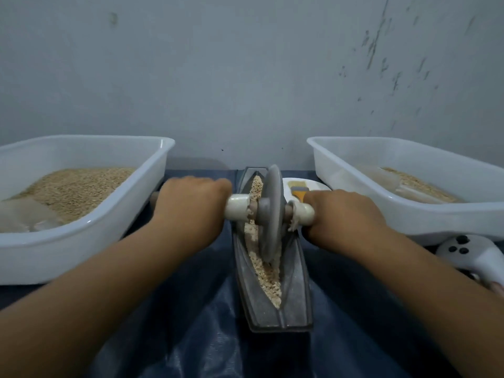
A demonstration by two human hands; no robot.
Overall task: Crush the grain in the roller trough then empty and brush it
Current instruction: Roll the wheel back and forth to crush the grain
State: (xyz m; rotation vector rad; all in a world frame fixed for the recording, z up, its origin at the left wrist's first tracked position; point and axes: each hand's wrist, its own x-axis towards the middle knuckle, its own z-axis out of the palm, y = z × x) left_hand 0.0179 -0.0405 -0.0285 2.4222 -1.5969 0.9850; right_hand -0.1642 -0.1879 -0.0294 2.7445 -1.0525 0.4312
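White tubs (81, 241) of grain (73, 189), trough (272, 309) part-filled

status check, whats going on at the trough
Left hand and right hand each grip an axle handle. Roller wheel mid-trough, grain still inside. Nothing blocking.

Quick count: two white plastic tubs, left tub (81, 148) and right tub (409, 151), both with grain in them. One metal roller trough (297, 296), one grey roller wheel (271, 211), one small brush (297, 192) on one white plate (321, 186), one white controller (461, 253). Two hands: left hand (191, 205), right hand (343, 214).
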